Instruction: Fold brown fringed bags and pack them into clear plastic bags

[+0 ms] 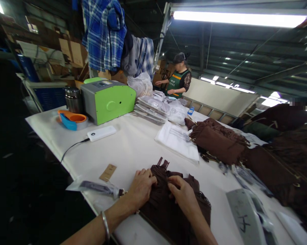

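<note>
Head view: the dark-brown fringed fabric bag (163, 214) lies directly beneath the left hand (142, 186), clamped on its fringe, and the right hand (183, 194), whose grip I cannot tell.

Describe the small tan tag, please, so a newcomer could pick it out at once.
Find the green machine on the white table, then the white device in front. Nearer the camera, left of the left hand, lies the tag. It is flat tan card, unlike the clear plastic packet beside it.

The grey device (238, 207) bears a mark (243, 223) resembling a 4; lettering (172, 83) on the apron (175, 90) is illegible.
</note>
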The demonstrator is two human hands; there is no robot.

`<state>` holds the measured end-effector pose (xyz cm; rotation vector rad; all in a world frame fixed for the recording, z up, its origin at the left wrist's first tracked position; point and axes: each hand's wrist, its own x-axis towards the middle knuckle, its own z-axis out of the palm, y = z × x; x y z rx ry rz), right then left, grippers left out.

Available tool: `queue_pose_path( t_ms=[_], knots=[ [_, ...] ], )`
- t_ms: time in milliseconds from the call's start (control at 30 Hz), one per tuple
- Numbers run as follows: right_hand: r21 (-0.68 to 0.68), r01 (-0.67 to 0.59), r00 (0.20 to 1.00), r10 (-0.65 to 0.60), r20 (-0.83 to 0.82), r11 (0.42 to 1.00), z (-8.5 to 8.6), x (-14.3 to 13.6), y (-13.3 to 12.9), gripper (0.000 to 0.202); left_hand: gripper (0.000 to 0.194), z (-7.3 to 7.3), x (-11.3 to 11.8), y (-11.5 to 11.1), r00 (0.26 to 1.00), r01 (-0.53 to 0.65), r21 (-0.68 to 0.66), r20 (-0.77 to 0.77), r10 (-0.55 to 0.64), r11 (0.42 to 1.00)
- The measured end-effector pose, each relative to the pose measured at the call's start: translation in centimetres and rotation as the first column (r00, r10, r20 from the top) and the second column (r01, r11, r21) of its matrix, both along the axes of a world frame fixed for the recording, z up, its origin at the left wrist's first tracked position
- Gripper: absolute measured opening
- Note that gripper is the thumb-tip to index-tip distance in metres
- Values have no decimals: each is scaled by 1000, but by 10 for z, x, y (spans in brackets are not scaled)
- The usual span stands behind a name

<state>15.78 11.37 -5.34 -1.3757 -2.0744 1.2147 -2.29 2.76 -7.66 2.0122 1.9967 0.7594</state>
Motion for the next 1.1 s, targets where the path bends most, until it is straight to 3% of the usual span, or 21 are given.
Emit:
queue_pose_path(
  t_ms=[400, 700, 800, 900, 1000, 1100],
  knots=[
    [-234, -58, 997, 43, -69, 970, 5, -14, -15, 32, 32, 4, -4, -2, 994, 94, 14, 57, -94, 996],
    [-349, -74, 995, 47, -85, 934, 11, 1, -20, 33, 31, 12, -5, -7, 973, 232, 18, -17, -232, 972],
    [-170, 22, 999, -26, -19, 985, 21, 22, -11, 31, 30, 17, -8, -4, 985, 166, 91, 35, -170, 982],
    [206, 75, 994, -89, 60, 976, 24, 45, -4, 36, 33, 19, -7, 4, 990, 136, 91, 13, -138, 987],
    [557, -95, 978, -27, 207, 825, 0, 62, -3, 43, 64, 15, -1, 12, 964, 256, -40, -63, -258, 966],
    [748, -338, 926, 63, 371, 571, -41, 70, -7, 59, 77, 5, 5, 13, 913, 386, -138, -86, -399, 912]
  ],
)
